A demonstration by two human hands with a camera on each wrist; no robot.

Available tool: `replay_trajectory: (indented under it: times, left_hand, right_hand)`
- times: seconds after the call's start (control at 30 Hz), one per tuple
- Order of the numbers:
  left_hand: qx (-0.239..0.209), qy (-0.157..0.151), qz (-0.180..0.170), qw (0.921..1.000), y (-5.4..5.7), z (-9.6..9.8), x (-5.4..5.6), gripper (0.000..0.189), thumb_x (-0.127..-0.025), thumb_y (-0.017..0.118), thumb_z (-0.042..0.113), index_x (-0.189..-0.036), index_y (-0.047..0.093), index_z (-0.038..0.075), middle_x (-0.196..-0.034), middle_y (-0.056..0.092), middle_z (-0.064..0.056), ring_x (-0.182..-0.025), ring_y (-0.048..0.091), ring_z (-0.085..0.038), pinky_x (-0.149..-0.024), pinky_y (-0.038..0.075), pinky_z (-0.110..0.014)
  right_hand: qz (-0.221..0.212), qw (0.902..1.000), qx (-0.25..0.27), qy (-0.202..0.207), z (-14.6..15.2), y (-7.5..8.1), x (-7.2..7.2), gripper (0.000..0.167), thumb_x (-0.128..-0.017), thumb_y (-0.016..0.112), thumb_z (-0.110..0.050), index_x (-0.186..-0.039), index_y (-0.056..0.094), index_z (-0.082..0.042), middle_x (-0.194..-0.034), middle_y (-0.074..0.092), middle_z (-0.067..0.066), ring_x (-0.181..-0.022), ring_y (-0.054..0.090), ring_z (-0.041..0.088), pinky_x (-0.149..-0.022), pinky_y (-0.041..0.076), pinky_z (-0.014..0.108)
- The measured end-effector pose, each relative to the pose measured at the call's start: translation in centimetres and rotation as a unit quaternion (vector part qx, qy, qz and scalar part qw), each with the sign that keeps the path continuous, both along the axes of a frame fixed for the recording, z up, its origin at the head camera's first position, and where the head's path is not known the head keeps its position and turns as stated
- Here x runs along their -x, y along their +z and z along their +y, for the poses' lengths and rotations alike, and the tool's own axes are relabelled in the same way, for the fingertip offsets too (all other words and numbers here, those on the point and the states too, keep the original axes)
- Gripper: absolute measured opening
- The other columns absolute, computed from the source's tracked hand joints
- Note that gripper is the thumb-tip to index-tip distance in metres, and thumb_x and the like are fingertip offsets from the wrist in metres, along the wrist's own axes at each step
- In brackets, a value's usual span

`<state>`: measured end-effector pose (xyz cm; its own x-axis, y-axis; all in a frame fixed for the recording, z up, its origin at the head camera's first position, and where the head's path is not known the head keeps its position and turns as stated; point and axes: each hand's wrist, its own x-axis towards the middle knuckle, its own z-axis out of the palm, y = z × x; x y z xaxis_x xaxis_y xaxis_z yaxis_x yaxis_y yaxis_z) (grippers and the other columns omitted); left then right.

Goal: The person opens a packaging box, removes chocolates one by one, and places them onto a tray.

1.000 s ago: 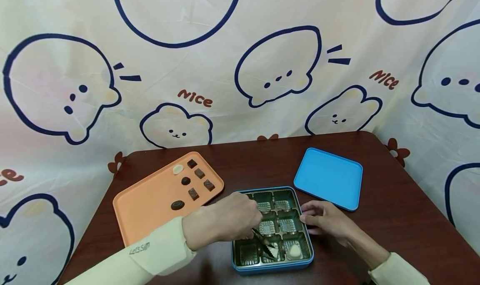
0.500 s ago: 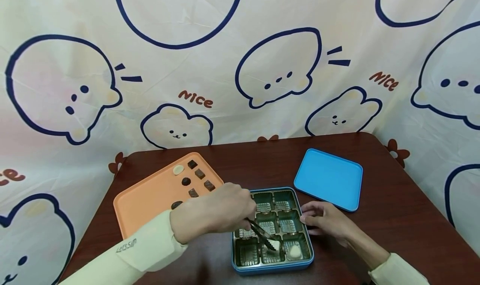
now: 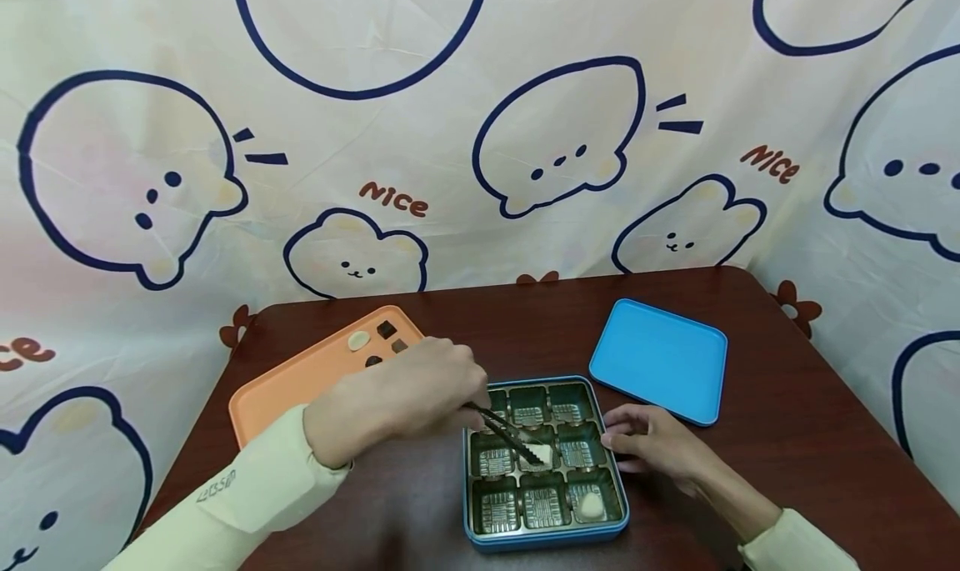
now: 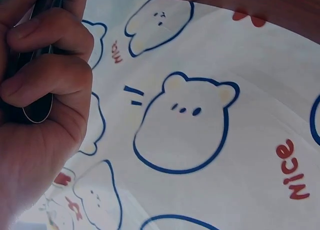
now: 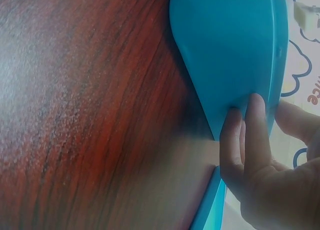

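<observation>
In the head view my left hand (image 3: 405, 396) grips black tongs (image 3: 506, 438) that slant over the blue box (image 3: 547, 540). A pale, blocky piece like white chocolate (image 3: 537, 456) is at the tong tips, over the middle compartment. In the right wrist view this pale block (image 5: 306, 17) shows above the box rim. My left fingers curl round the tong handle (image 4: 37, 107) in the left wrist view. My right hand (image 3: 660, 446) touches the box's right side, its fingers fairly straight against the wall (image 5: 230, 49). A rounded white piece (image 3: 590, 505) lies in the front right compartment.
An orange tray (image 3: 292, 388) at the left bears dark, brown and white chocolates; my left hand and sleeve hide part of it. A blue lid or tray (image 3: 660, 358) lies behind the box to the right. A patterned cloth (image 3: 450, 137) hangs behind the table (image 3: 780, 454).
My left hand has moved back and left. The tongs and pale block have shifted from over the front middle compartment to over the centre one. My right hand has stayed at the box.
</observation>
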<state>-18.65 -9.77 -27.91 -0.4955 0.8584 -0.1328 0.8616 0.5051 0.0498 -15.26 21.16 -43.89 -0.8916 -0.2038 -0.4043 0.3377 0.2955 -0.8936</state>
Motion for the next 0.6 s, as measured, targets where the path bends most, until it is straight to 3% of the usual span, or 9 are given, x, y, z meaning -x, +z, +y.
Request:
replay_trajectory:
  times: [0.2,0.33,0.43,0.53,0.6]
  left_hand:
    - [-0.022,0.032,-0.04,0.9984,0.4,-1.5,1.0,0.006,-0.088,0.077,0.019,-0.084,0.081,0.019,-0.079,0.073,0.01,-0.062,0.059,0.001,-0.058,0.047,-0.02]
    - [-0.009,0.067,-0.041,0.9969,0.7,-2.6,1.9,0.005,-0.088,0.077,0.022,-0.087,0.082,0.021,-0.078,0.072,0.01,-0.061,0.057,0.001,-0.056,0.046,-0.021]
    - [-0.002,0.103,-0.058,0.9929,0.9,-3.6,2.7,0.005,-0.088,0.077,0.024,-0.087,0.081,0.022,-0.069,0.066,0.013,-0.053,0.056,0.001,-0.057,0.047,-0.023]
    - [-0.007,0.137,-0.093,0.9862,0.9,-4.8,3.6,0.007,-0.089,0.075,0.022,-0.084,0.079,0.024,-0.071,0.066,0.014,-0.05,0.058,0.002,-0.063,0.05,-0.025]
    - [-0.005,0.147,-0.091,0.9849,0.7,-5.6,4.2,0.008,-0.09,0.075,0.023,-0.083,0.079,0.027,-0.074,0.068,0.015,-0.053,0.059,0.003,-0.064,0.05,-0.026]
  right_hand:
    - [0.001,1.0,-0.002,0.002,0.0,0.1,-0.1,0.048,-0.094,0.068,-0.013,-0.133,0.05,0.009,-0.111,0.061,0.017,-0.095,0.066,0.021,-0.08,0.058,0.042]
    - [0.001,1.0,-0.001,0.002,0.0,0.1,-0.1,0.048,-0.095,0.068,-0.013,-0.133,0.05,0.009,-0.111,0.061,0.017,-0.095,0.065,0.021,-0.081,0.058,0.042]
    - [0.001,1.0,-0.001,0.001,0.0,0.1,-0.1,0.048,-0.095,0.068,-0.012,-0.133,0.05,0.009,-0.112,0.06,0.017,-0.095,0.065,0.021,-0.081,0.058,0.042]
    - [0.003,1.0,-0.001,0.0,-0.1,0.1,-0.1,0.048,-0.094,0.068,-0.013,-0.133,0.05,0.009,-0.112,0.06,0.018,-0.094,0.065,0.021,-0.08,0.058,0.042]
    - [0.004,1.0,-0.001,-0.001,0.0,0.0,-0.1,0.048,-0.094,0.069,-0.014,-0.133,0.051,0.009,-0.113,0.059,0.018,-0.094,0.065,0.021,-0.08,0.058,0.042]
